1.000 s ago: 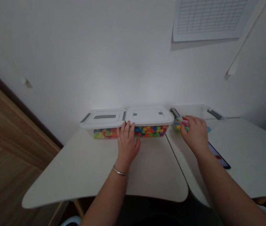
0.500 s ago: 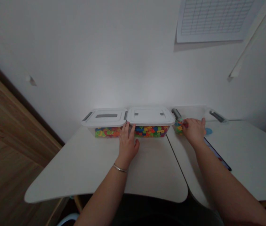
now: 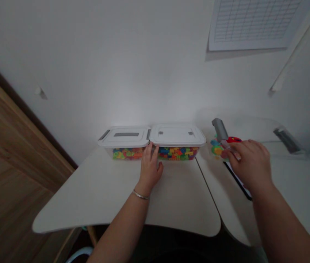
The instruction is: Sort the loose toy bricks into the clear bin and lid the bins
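Observation:
My left hand (image 3: 150, 168) has its fingers stretched out against the front of two lidded storage boxes, where they meet. The left storage box (image 3: 126, 132) and the right storage box (image 3: 178, 135) have white lids and clear walls, with colourful plastic pieces showing inside. My right hand (image 3: 250, 160) is closed on the near rim of a clear open storage box with a grey latch (image 3: 219, 129) at its left and another grey latch (image 3: 289, 140) at its right. Bright toy pieces (image 3: 216, 148) show through its left end. The hand hides part of this box.
A dark-edged phone or tablet (image 3: 237, 179) lies below the right-hand box, partly hidden. The white tables (image 3: 111, 197) meet at a dark gap. A wall stands behind, with a printed grid sheet (image 3: 253, 25) on it. Wood panelling (image 3: 15, 164) is at the left.
My right hand has moved right and closer, and the clear open box has come with it, larger in view and apart from the lidded boxes. My left hand has stayed in place.

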`<move>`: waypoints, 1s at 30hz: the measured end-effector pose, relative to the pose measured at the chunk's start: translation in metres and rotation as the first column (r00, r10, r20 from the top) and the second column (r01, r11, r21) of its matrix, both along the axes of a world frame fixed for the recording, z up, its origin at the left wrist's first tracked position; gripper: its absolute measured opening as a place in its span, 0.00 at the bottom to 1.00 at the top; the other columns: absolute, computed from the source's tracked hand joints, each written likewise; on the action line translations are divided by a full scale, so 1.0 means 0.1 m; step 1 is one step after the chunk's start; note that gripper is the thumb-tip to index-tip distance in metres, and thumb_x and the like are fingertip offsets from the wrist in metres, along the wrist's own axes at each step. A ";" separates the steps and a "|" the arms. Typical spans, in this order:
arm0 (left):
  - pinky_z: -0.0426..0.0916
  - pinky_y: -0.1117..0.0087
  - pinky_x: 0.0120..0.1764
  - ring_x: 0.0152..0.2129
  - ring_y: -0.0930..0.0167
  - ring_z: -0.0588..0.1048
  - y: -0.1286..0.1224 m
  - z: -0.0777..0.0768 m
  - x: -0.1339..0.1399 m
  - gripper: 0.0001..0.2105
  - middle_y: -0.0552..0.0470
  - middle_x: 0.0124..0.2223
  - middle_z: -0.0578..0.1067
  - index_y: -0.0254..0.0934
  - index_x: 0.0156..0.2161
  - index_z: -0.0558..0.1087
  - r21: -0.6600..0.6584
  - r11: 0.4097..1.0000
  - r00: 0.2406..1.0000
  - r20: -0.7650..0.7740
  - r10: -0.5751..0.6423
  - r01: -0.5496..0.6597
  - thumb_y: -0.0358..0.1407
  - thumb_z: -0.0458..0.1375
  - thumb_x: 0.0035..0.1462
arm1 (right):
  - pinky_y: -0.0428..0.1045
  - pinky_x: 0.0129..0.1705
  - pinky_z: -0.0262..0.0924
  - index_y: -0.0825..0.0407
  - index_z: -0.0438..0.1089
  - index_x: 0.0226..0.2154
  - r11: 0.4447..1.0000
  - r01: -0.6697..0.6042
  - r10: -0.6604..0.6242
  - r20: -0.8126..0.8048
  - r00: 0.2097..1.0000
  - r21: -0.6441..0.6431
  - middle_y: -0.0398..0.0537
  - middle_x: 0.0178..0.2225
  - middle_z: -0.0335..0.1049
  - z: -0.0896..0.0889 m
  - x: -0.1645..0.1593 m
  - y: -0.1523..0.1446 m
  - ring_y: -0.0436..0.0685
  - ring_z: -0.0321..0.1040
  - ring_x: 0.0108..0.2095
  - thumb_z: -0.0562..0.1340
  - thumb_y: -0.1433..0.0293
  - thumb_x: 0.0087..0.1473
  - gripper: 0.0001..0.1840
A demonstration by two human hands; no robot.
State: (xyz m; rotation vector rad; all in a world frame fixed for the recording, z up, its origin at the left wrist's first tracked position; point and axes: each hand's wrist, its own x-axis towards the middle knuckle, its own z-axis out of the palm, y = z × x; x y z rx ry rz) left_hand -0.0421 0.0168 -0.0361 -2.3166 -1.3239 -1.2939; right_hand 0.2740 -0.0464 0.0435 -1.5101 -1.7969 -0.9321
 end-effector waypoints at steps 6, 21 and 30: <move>0.53 0.48 0.63 0.65 0.56 0.52 0.02 0.04 -0.04 0.36 0.37 0.68 0.53 0.36 0.67 0.53 0.008 0.999 0.999 0.028 -0.032 0.032 0.24 0.54 0.53 | 0.51 0.31 0.54 0.53 0.69 0.30 0.999 -0.035 0.038 0.106 0.994 -0.027 0.50 0.28 0.70 0.00 -0.22 -0.45 0.57 0.65 0.28 0.57 0.66 0.60 0.11; 0.61 0.55 0.58 0.56 0.63 0.67 0.05 0.00 -0.11 0.21 0.40 0.58 0.69 0.39 0.62 0.61 0.073 0.966 0.899 0.356 -0.256 0.247 0.39 0.46 0.67 | 0.50 0.31 0.47 0.50 0.68 0.25 0.885 -0.348 0.354 -0.040 0.935 -0.309 0.44 0.24 0.66 -0.11 -1.05 -0.71 0.54 0.62 0.27 0.55 0.75 0.60 0.13; 0.65 0.57 0.54 0.52 0.64 0.69 0.04 -0.02 -0.11 0.24 0.41 0.56 0.70 0.41 0.64 0.58 0.051 0.946 0.830 0.467 -0.305 0.319 0.45 0.46 0.66 | 0.50 0.32 0.51 0.50 0.70 0.30 0.838 -0.330 0.351 -0.034 0.936 -0.435 0.44 0.29 0.71 -0.10 -1.34 -0.57 0.55 0.66 0.32 0.61 0.76 0.55 0.05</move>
